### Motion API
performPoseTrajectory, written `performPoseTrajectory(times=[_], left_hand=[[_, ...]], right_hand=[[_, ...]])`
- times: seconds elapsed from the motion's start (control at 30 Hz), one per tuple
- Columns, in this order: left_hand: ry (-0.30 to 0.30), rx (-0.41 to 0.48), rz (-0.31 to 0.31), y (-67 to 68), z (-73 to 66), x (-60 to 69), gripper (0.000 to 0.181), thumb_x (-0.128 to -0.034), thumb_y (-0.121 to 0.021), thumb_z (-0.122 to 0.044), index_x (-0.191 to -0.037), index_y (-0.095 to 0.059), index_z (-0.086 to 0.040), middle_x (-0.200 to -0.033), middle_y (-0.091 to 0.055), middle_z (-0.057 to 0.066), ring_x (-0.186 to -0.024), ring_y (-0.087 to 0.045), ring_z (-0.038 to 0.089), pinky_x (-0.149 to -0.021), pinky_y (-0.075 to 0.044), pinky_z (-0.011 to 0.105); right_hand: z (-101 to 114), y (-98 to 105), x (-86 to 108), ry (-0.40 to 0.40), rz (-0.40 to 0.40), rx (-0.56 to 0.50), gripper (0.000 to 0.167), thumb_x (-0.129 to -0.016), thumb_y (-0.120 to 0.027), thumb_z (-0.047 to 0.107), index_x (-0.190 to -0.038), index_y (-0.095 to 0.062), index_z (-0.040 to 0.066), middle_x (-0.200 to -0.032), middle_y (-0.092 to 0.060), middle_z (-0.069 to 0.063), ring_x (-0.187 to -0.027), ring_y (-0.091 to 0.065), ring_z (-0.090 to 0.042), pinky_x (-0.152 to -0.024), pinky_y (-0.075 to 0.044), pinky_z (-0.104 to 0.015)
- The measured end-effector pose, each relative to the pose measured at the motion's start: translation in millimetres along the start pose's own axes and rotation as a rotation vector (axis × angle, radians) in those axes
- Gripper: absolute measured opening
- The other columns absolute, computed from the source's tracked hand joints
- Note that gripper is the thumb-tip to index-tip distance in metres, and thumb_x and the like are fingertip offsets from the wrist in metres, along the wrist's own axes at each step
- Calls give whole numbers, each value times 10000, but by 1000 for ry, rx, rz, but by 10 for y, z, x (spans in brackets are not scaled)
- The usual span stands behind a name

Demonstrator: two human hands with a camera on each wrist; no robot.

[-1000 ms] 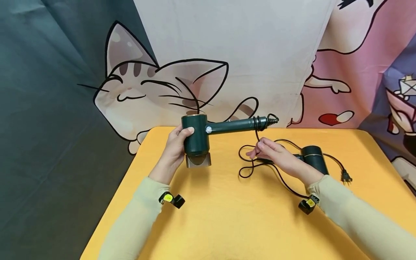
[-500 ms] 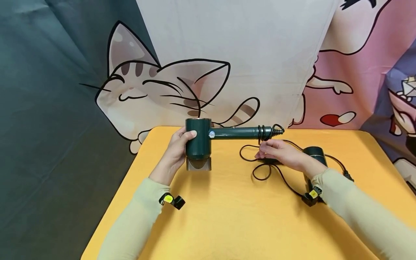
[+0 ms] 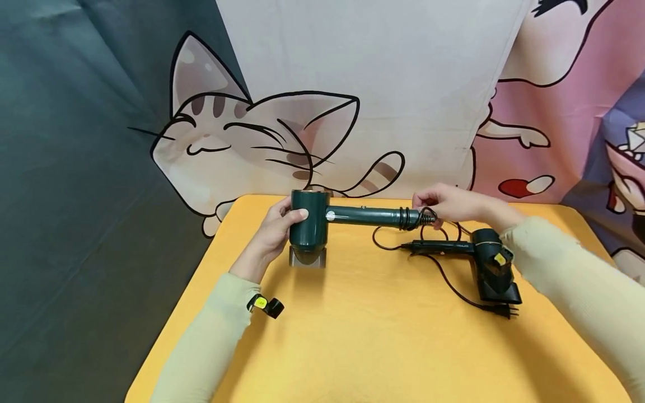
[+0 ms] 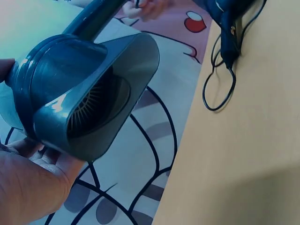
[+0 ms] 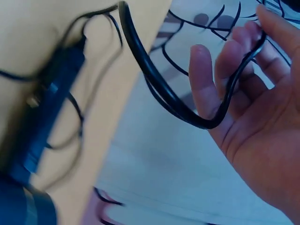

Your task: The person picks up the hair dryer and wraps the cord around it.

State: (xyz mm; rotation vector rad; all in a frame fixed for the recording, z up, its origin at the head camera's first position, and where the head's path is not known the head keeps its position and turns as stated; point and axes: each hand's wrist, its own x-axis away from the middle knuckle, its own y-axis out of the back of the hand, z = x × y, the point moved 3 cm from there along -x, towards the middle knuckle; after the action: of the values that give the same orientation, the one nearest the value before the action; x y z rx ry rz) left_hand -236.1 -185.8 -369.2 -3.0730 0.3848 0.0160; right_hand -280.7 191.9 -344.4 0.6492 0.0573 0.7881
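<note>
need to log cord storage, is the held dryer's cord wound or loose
Partly wound: the cord circles the handle near its end, while another stretch lies in the right hand.

Place: filming corner
Cloth backdrop (image 3: pixel 403 73): creased, printed with cartoon cat (image 3: pixel 227 162)
Bench (image 3: pixel 332 341): yellow-topped, near backdrop
Cameras (image 3: pixel 274 308): strapped over sleeves (image 3: pixel 216 330)

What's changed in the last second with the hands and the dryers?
The right hand rose and moved right, from below the handle of the held dryer to its tip, keeping hold of the cord. That dryer sank slightly, handle tipping downward. The left hand still grips its body; the second dryer still lies on the table.
</note>
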Motion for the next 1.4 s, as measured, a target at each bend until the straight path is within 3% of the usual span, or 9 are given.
performPoseTrajectory(times=[0.2, 0.33, 0.47, 0.57, 0.73, 0.97, 1.2, 1.4], left_hand=[[-15, -36, 35, 14, 19, -12, 676, -908, -653, -163, -1524, -472, 46, -1330, -607, 193, -1087, -658, 215, -914, -581, 328], [-24, -77, 68, -8, 16, -28, 645, -924, -670, -134, -1513, -481, 47, -1304, -632, 206, -1025, -703, 192, -879, -606, 339], [-16, -105, 40, -3, 24, -37, 621, -944, -672, -129, -1519, -491, 19, -1358, -584, 207, -1053, -681, 219, -899, -595, 351], [-17, -137, 13, 3, 37, -43, 611, -955, -690, -131, -1524, -501, -8, -1411, -532, 207, -1092, -668, 286, -932, -593, 393], [-30, -159, -31, 2, 63, -55, 645, -963, -717, -120, -1560, -484, -49, -1466, -494, 205, -1168, -676, 395, -978, -592, 501], [-42, -162, -170, 34, 113, -71, 649, -974, -724, -136, -1569, -477, -58, -1475, -491, 200, -1182, -628, 361, -1000, -578, 511], [-50, -82, -277, -13, 140, -100, 668, -962, -742, -154, -1569, -477, -64, -1486, -511, 183, -1167, -666, 381, -1015, -571, 531], [-29, 11, -339, -57, 161, -118, 636, -956, -730, -154, -1547, -513, -61, -1497, -538, 163, -1206, -614, 329, -1081, -529, 499]], right_hand=[[306, 178, -110, -70, 96, 158, 133, -1052, -690, 156, -968, -644, 63, -745, -511, -6, -596, -464, -139, -532, -474, -274], [499, 218, -174, -98, 137, 266, 218, -1001, -772, 247, -928, -650, 82, -711, -509, 16, -552, -416, -119, -512, -392, -259], [661, 251, -242, -70, 107, 410, 212, -998, -773, 263, -898, -655, 117, -695, -538, 18, -530, -460, -124, -517, -423, -283], [740, 263, -286, -41, 58, 436, 197, -1018, -738, 233, -879, -660, 116, -666, -553, 11, -514, -467, -128, -524, -432, -290], [781, 270, -285, -1, -46, 315, 169, -1070, -651, 190, -972, -722, 72, -663, -592, -32, -533, -521, -167, -539, -482, -300], [759, 162, -168, 27, -202, -40, 250, -1099, -606, 196, -1257, -661, 10, -858, -695, -172, -716, -636, -271, -674, -564, -338], [565, -177, -183, 125, -197, -284, 294, -1095, -545, 60, -1345, -464, -74, -947, -715, -182, -885, -755, -256, -858, -627, -384], [345, -508, -169, 166, -211, -478, 205, -1116, -527, 83, -1257, -402, 3, -919, -694, -162, -902, -782, -287, -899, -628, -440]])
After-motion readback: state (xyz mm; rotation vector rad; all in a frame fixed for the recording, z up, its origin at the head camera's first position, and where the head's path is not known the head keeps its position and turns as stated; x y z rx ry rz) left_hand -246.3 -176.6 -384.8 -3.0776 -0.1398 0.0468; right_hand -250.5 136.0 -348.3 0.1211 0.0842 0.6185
